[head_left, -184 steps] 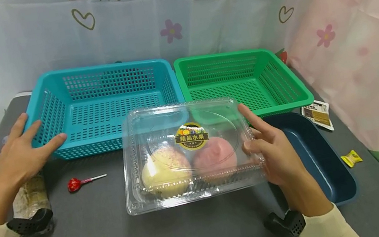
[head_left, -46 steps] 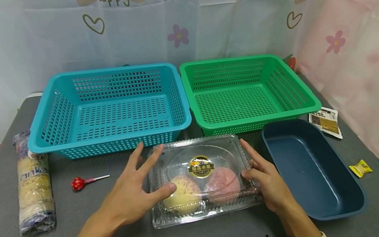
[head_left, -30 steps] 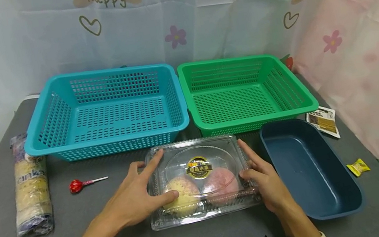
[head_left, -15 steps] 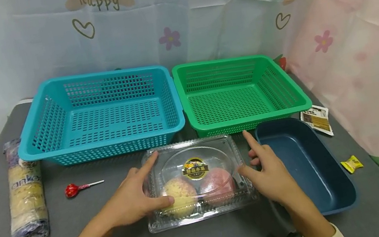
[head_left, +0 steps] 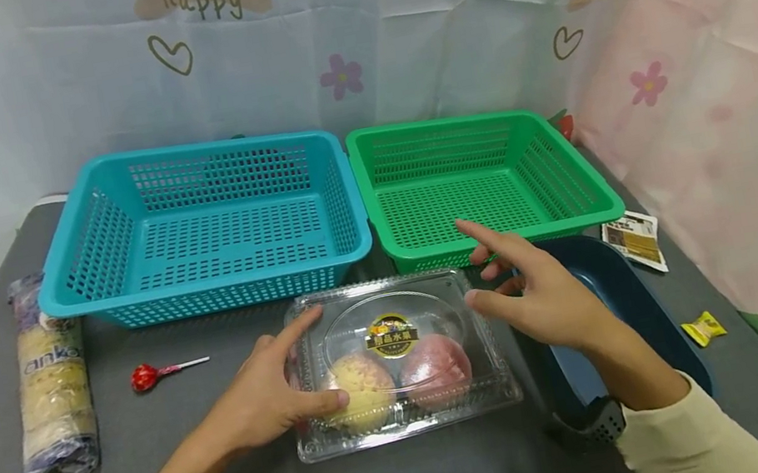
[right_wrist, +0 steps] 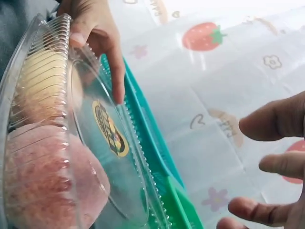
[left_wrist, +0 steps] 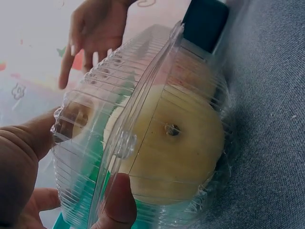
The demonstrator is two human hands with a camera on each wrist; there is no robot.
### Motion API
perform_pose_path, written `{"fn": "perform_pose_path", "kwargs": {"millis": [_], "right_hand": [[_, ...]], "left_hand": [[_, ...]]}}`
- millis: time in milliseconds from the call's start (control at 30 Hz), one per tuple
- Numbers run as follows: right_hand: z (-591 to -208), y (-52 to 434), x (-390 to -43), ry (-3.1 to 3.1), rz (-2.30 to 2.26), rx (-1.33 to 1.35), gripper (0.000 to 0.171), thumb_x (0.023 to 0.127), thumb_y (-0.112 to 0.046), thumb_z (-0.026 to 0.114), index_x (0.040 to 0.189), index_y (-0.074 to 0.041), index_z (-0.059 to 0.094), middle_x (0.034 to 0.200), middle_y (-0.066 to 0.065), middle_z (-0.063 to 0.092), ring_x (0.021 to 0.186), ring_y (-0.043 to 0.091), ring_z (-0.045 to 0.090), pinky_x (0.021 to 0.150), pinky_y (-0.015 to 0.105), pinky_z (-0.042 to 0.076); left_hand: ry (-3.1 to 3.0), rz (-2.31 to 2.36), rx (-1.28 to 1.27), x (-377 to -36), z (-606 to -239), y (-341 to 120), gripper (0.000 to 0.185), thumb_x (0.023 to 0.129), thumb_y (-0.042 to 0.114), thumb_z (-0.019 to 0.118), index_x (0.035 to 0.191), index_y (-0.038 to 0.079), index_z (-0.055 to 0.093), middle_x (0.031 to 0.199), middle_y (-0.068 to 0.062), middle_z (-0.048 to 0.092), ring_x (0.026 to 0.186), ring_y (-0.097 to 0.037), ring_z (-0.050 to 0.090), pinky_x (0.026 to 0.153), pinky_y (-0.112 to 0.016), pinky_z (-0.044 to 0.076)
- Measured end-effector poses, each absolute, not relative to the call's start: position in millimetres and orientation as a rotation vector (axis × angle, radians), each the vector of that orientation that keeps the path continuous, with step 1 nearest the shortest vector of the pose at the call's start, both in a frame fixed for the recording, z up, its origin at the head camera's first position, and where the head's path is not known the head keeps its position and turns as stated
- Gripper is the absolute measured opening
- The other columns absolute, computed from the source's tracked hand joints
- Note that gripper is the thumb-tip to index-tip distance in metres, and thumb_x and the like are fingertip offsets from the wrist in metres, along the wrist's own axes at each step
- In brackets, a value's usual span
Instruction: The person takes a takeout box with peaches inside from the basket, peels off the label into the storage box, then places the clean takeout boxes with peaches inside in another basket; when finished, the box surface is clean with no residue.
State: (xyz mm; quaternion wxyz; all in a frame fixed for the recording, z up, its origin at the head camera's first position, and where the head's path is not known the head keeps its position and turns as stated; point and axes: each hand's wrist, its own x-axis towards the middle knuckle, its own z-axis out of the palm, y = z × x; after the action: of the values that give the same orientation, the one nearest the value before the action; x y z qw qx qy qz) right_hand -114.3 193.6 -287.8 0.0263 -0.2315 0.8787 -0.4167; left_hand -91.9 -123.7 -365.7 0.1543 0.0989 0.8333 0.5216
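A clear plastic clamshell container (head_left: 398,301) with a black-and-gold label lies on the grey table in the head view. Inside sit a pale yellow round fruit (head_left: 361,400) and a pink, peach-like fruit (head_left: 436,370). My left hand (head_left: 263,400) grips the container's left end, thumb at the front and index finger along the top; the left wrist view shows its thumb (left_wrist: 119,202) on the rim. Fingers spread, my right hand (head_left: 541,292) hovers beyond the container's right end, over the dark blue tub (head_left: 674,354), holding nothing.
A blue basket (head_left: 205,286) and a green basket (head_left: 501,238) stand at the back. Left lie a bread-like roll in plastic wrap (head_left: 54,387) and a red lollipop (head_left: 145,377). A sachet (head_left: 635,242) and a yellow-wrapped sweet (head_left: 704,329) lie at right.
The container came down from the air onto the table. My left hand left the blue basket and took the container's left end; my right hand let go and lifted away to the right.
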Motion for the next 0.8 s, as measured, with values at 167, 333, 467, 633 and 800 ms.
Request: {"fn": "perform_pose_path", "kwargs": {"millis": [167, 333, 467, 633, 800], "right_hand": [[-289, 188, -127, 2.599, -1.284, -0.826, 0.066, 0.092, -0.011, 0.067, 0.151, -0.015, 0.036, 0.120, 0.012, 0.052, 0.098, 0.028, 0.051, 0.081, 0.044, 0.048], [-295, 179, -137, 2.501, -1.264, -0.896, 0.064, 0.090, -0.010, 0.069, 0.148, -0.012, 0.041, 0.118, 0.013, 0.055, 0.095, 0.024, 0.053, 0.076, 0.043, 0.048], [-299, 173, -143, 2.471, -1.218, -0.900, 0.063, 0.090, -0.011, 0.070, 0.147, -0.013, 0.043, 0.119, 0.010, 0.055, 0.095, 0.022, 0.053, 0.075, 0.042, 0.049], [-304, 166, -148, 2.419, -1.153, -0.927, 0.063, 0.090, -0.010, 0.069, 0.147, -0.011, 0.042, 0.118, 0.011, 0.055, 0.094, 0.021, 0.053, 0.073, 0.039, 0.049], [-307, 161, -152, 2.372, -1.097, -0.942, 0.062, 0.091, -0.008, 0.067, 0.148, -0.011, 0.042, 0.116, 0.012, 0.055, 0.093, 0.022, 0.053, 0.073, 0.041, 0.048]], "left_hand": [[2.383, 1.509, 0.272, -91, -365, -123, 0.102, 0.068, 0.029, 0.090, 0.152, 0.021, 0.033, 0.102, -0.021, 0.038, 0.049, -0.023, 0.054, 0.048, -0.038, 0.052], [2.353, 1.529, 0.255, -90, -365, -123, 0.103, 0.069, 0.028, 0.089, 0.153, 0.023, 0.030, 0.105, -0.023, 0.037, 0.047, -0.025, 0.057, 0.048, -0.039, 0.053], [2.342, 1.537, 0.248, -90, -366, -123, 0.103, 0.069, 0.026, 0.089, 0.153, 0.023, 0.029, 0.107, -0.023, 0.036, 0.048, -0.026, 0.057, 0.047, -0.041, 0.053], [2.351, 1.534, 0.252, -90, -365, -123, 0.103, 0.069, 0.026, 0.089, 0.153, 0.022, 0.029, 0.104, -0.022, 0.037, 0.047, -0.025, 0.057, 0.047, -0.040, 0.053], [2.354, 1.519, 0.249, -90, -366, -124, 0.103, 0.070, 0.027, 0.089, 0.154, 0.022, 0.029, 0.104, -0.022, 0.037, 0.048, -0.024, 0.057, 0.047, -0.040, 0.053]]}}
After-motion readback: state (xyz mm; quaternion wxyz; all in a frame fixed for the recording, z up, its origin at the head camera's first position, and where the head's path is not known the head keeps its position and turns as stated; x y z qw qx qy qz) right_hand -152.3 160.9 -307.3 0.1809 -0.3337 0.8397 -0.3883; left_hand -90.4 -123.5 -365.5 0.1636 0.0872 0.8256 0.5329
